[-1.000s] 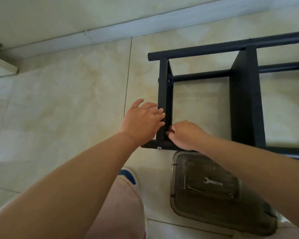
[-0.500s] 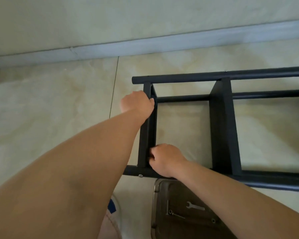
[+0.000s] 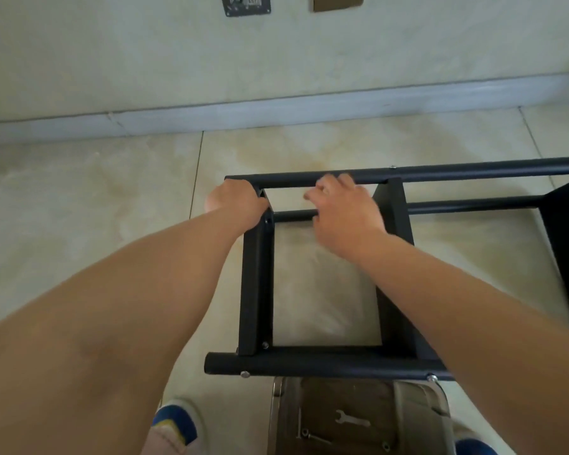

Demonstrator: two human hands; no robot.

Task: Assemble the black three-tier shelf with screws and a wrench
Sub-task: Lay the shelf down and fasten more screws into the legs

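The black shelf frame (image 3: pixel 309 362) lies on its side on the tiled floor, tubes running left to right and flat panels across them. My left hand (image 3: pixel 237 203) grips the frame's far left corner, where the end panel (image 3: pixel 255 284) meets the far tube (image 3: pixel 473 170). Blurred by motion, my right hand (image 3: pixel 345 213) hovers at the far tube between the end panel and the second panel (image 3: pixel 393 257); its fingers are loosely spread and hold nothing. A small silver wrench (image 3: pixel 352 420) lies in a metal tray (image 3: pixel 276 418) by the near tube, with a few screws (image 3: pixel 309 435) beside it.
Screw heads (image 3: pixel 244 374) stick out of the near tube. The wall and its skirting (image 3: pixel 276 116) run close behind the frame. My shoes (image 3: pixel 174 421) stand at the bottom edge beside the tray. Open floor tiles (image 3: pixel 79 208) stretch to the left.
My right hand left the near left corner of the frame and swung up to the far tube. My left hand stays on the far left corner. The view has tilted up toward the wall.
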